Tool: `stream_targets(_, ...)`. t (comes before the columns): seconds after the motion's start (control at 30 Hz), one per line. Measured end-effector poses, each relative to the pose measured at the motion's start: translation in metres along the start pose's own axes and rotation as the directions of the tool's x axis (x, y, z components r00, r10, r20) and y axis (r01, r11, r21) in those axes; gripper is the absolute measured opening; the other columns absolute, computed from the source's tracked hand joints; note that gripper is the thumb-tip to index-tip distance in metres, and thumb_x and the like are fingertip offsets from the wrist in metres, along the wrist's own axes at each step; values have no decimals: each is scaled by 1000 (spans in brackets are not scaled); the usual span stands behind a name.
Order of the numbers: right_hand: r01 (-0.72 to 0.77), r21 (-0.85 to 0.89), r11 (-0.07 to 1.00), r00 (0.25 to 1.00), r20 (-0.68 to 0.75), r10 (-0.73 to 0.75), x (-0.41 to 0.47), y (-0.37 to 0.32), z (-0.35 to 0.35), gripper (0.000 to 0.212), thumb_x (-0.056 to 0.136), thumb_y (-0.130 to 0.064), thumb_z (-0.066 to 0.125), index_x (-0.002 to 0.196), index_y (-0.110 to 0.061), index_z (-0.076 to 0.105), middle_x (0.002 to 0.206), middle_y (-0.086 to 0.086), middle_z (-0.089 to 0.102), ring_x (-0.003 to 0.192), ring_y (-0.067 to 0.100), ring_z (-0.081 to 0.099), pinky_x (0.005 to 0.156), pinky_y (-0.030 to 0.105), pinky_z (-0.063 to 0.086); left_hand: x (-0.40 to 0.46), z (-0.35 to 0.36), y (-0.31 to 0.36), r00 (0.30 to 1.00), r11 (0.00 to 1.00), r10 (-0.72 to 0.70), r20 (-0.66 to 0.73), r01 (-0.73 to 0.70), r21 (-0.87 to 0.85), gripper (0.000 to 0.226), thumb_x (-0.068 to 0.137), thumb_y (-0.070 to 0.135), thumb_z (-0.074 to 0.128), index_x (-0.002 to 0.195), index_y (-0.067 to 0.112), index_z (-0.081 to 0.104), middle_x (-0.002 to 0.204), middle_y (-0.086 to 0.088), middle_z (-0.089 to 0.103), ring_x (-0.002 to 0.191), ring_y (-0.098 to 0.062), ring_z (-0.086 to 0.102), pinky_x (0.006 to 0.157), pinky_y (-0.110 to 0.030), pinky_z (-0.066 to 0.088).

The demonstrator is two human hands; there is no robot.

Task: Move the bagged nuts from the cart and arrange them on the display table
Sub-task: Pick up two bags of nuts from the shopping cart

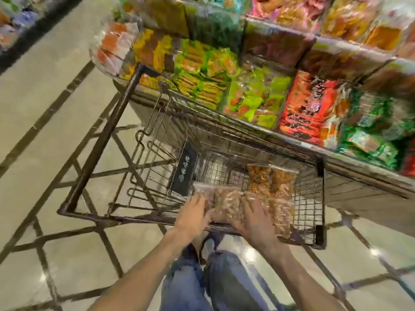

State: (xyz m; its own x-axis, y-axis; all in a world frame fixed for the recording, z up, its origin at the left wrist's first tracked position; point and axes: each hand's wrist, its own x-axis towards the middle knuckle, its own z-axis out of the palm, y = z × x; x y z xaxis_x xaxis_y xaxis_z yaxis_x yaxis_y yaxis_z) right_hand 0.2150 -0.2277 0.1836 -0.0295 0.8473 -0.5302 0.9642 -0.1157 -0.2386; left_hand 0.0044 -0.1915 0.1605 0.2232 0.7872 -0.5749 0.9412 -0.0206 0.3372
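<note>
Clear plastic bags of brown nuts (226, 205) lie in a loose row at the near end of the dark wire shopping cart (107, 140), with two more bags of orange-brown nuts (269, 180) propped just behind them. Both bare hands reach down into the cart basket. Left hand (193, 216) lies on the leftmost bag with its fingers spread and fairly straight, touching the plastic; whether they curl under the bag's edge is lost in the blur. Right hand (253, 221) rests flat across the bags to the right, fingers extended and splayed, pressing on top, not wrapped around anything. Just beyond the cart's far side stands the display table (247, 129), packed with green, yellow and red snack packets (258, 97). Below the arms show blue jeans (202, 283) and a beige tiled floor with dark lines (45, 153)
</note>
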Motion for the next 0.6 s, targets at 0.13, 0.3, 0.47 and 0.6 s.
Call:
stream_targets(0.13, -24, 98, 995, 1000, 16, 23, 54, 10, 17, 83, 100, -64, 54, 165, -23, 23, 166, 6, 37, 154, 27, 36, 126, 54, 29, 65, 26, -15, 975, 970, -129, 183, 162, -180, 75, 103, 46, 61, 163, 18, 26, 163, -7, 39, 145, -30, 47, 123, -46, 38)
stream_targets(0.3, -116, 161, 980, 988, 118, 97, 116, 33, 49, 105, 83, -87, 26, 166, -23, 20, 172, 7, 29, 158, 27, 29, 127, 55, 29, 148, 77, -47, 936, 927, -271, 226, 317, -201, 92, 98, 43, 71, 167, 16, 16, 156, -13, 46, 141, -34, 50, 117, -48, 44)
stream_targets(0.47, -167, 144, 975, 972, 192, 139, 157, 60, 92, 92, 93, -75, 47, 165, -25, 18, 168, 5, 36, 154, 28, 37, 125, 54, 34, 194, 121, -68, 890, 825, -392, 232, 452, -339, 92, 91, 31, 80, 162, 14, 24, 137, -10, 61, 120, -26, 61, 102, -36, 49)
stream_targets(0.6, -195, 158, 968, 964, 215, 159, 173, 72, 110, 98, 88, -82, 42, 163, -21, 25, 168, 5, 37, 151, 28, 41, 120, 54, 37, 211, 150, -78, 879, 760, -452, 155, 470, -449, 72, 77, 22, 92, 132, 10, 47, 113, 3, 63, 103, -16, 65, 84, -27, 50)
